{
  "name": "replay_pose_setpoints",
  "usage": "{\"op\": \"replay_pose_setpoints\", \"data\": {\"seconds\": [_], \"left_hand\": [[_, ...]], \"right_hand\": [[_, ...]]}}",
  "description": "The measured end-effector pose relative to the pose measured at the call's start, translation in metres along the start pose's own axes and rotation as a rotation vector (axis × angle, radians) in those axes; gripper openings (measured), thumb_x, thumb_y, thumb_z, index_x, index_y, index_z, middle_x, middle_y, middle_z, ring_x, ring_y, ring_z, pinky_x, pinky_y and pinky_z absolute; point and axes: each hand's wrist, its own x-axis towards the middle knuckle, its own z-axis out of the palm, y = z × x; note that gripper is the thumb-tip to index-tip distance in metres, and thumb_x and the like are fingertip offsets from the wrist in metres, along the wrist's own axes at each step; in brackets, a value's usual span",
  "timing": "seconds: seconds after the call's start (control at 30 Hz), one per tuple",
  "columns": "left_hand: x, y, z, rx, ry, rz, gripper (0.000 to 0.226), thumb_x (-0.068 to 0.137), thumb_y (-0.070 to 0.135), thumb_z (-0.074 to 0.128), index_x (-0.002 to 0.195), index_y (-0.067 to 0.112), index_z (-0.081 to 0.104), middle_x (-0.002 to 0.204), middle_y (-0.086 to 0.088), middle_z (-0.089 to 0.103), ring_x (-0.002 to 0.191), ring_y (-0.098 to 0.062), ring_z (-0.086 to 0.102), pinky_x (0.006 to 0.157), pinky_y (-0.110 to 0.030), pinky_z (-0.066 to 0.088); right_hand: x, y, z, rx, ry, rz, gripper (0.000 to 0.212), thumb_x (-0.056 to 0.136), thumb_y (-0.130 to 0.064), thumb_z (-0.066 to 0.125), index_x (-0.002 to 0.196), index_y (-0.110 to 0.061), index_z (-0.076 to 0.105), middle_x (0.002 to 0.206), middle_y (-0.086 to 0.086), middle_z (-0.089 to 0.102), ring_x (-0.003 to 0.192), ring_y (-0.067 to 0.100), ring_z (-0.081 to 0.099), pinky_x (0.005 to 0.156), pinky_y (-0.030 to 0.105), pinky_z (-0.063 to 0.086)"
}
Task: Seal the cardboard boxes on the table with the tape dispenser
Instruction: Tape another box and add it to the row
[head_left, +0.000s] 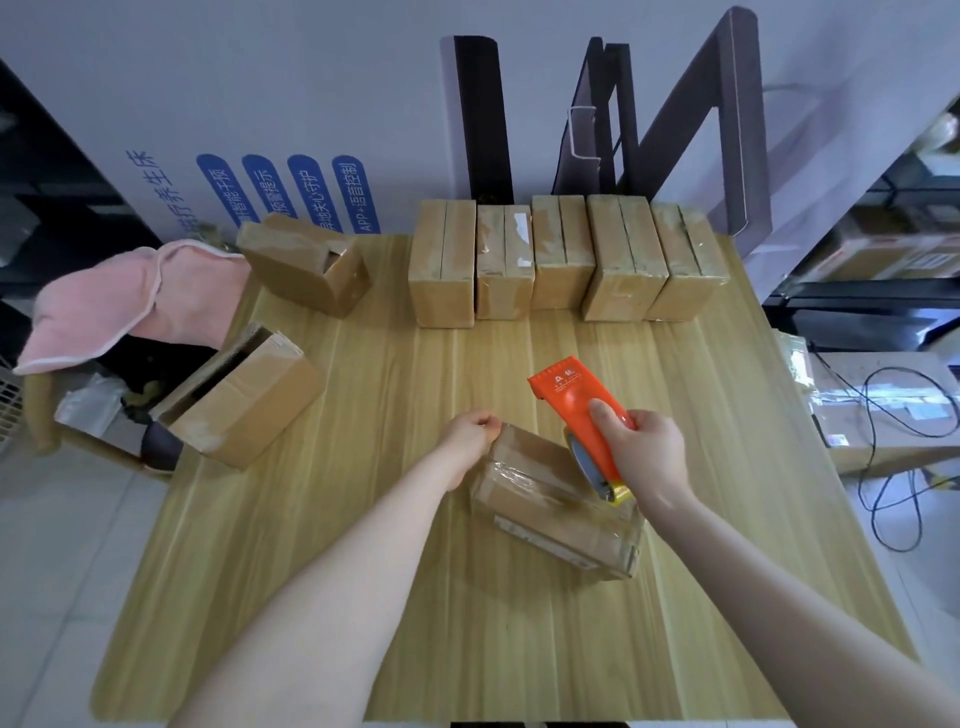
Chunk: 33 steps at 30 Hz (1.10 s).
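A cardboard box (550, 512) lies flat in the middle of the wooden table (395, 597), with shiny tape across its top. My left hand (470, 434) grips the box's far left corner. My right hand (641, 449) holds an orange tape dispenser (576, 410) over the box's right side, its roll end low against the box and its flat orange end pointing up and away. Two cardboard boxes with open flaps lie at the table's left: one (244, 400) at the left edge, the other (306, 262) at the far left corner.
Several taped boxes (561, 260) stand in a row along the table's far edge. A pink cloth (130, 306) hangs over a chair on the left. More boxes and black cables (883, 415) lie on the floor at the right. Dark frames lean on the wall behind.
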Motion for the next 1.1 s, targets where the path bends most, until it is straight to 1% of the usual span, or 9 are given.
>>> {"op": "replay_pose_setpoints", "data": {"seconds": [0.1, 0.2, 0.27, 0.33, 0.43, 0.67, 0.77, 1.0, 1.1], "left_hand": [[0.000, 0.001, 0.003, -0.115, 0.065, -0.034, 0.014, 0.098, 0.013, 0.049, 0.091, 0.015, 0.061, 0.091, 0.003, 0.060, 0.090, -0.014, 0.051, 0.067, -0.016, 0.039], [-0.011, -0.006, 0.000, -0.011, 0.500, 0.143, 0.025, 0.100, 0.019, 0.046, 0.121, 0.012, 0.057, 0.122, -0.001, 0.060, 0.111, -0.016, 0.056, 0.093, -0.030, 0.045], [-0.028, -0.013, 0.004, 0.070, 0.663, 0.332, 0.030, 0.100, 0.021, 0.043, 0.127, 0.016, 0.056, 0.127, 0.001, 0.060, 0.115, -0.012, 0.054, 0.096, -0.026, 0.042], [-0.039, -0.025, 0.018, 0.245, 0.527, 0.445, 0.037, 0.100, 0.022, 0.044, 0.137, 0.016, 0.050, 0.139, 0.001, 0.053, 0.126, -0.011, 0.048, 0.102, -0.020, 0.034], [-0.040, -0.042, 0.036, 0.337, 0.219, 0.373, 0.052, 0.101, 0.029, 0.043, 0.150, 0.018, 0.028, 0.151, 0.003, 0.037, 0.138, -0.013, 0.036, 0.106, -0.016, 0.023], [-0.028, -0.045, 0.027, -0.029, 0.019, 0.209, 0.049, 0.102, 0.027, 0.042, 0.149, 0.022, 0.031, 0.150, 0.006, 0.039, 0.136, -0.007, 0.036, 0.114, -0.027, 0.027], [-0.023, -0.040, 0.021, -0.090, -0.051, 0.138, 0.048, 0.102, 0.027, 0.042, 0.148, 0.025, 0.032, 0.149, 0.010, 0.038, 0.130, 0.001, 0.035, 0.107, -0.017, 0.026], [-0.031, -0.039, 0.025, -0.168, -0.021, 0.121, 0.048, 0.101, 0.027, 0.043, 0.148, 0.023, 0.032, 0.152, 0.008, 0.036, 0.133, -0.003, 0.035, 0.111, -0.023, 0.027], [-0.049, -0.045, 0.037, -0.308, 0.216, 0.037, 0.050, 0.102, 0.027, 0.040, 0.150, 0.021, 0.029, 0.150, 0.001, 0.040, 0.133, -0.011, 0.041, 0.110, -0.026, 0.030]], "right_hand": [[0.002, -0.001, -0.001, -0.001, 0.007, 0.010, 0.053, 0.087, -0.052, 0.060, 0.069, -0.002, 0.063, 0.061, 0.007, 0.061, 0.056, 0.022, 0.057, 0.054, 0.032, 0.043], [0.003, 0.000, -0.001, 0.017, -0.001, 0.014, 0.049, 0.086, -0.051, 0.061, 0.064, -0.007, 0.059, 0.055, 0.002, 0.056, 0.051, 0.018, 0.053, 0.050, 0.029, 0.040], [0.003, 0.000, 0.000, 0.019, 0.002, 0.016, 0.049, 0.085, -0.051, 0.061, 0.065, -0.008, 0.061, 0.054, 0.000, 0.057, 0.049, 0.016, 0.053, 0.048, 0.027, 0.039], [0.003, 0.000, 0.001, 0.011, 0.012, 0.017, 0.048, 0.085, -0.052, 0.061, 0.064, -0.009, 0.060, 0.052, -0.001, 0.056, 0.046, 0.014, 0.051, 0.046, 0.025, 0.037], [0.004, -0.001, 0.000, -0.001, 0.020, 0.014, 0.048, 0.085, -0.052, 0.061, 0.059, -0.013, 0.057, 0.049, -0.004, 0.054, 0.043, 0.010, 0.050, 0.043, 0.023, 0.035], [0.002, 0.001, 0.004, 0.037, 0.020, 0.001, 0.046, 0.084, -0.053, 0.062, 0.062, -0.012, 0.062, 0.052, -0.002, 0.060, 0.045, 0.012, 0.055, 0.045, 0.025, 0.041], [0.001, 0.002, 0.004, 0.039, 0.029, -0.006, 0.047, 0.085, -0.051, 0.062, 0.059, -0.011, 0.059, 0.049, -0.003, 0.057, 0.043, 0.012, 0.052, 0.043, 0.024, 0.039], [-0.004, -0.001, 0.006, 0.011, 0.005, -0.033, 0.048, 0.086, -0.052, 0.060, 0.065, -0.010, 0.064, 0.057, 0.002, 0.065, 0.052, 0.018, 0.061, 0.050, 0.031, 0.047], [-0.001, -0.010, 0.005, 0.076, -0.009, -0.073, 0.046, 0.088, -0.050, 0.061, 0.061, -0.012, 0.062, 0.047, -0.005, 0.059, 0.045, 0.010, 0.056, 0.043, 0.021, 0.043]]}}
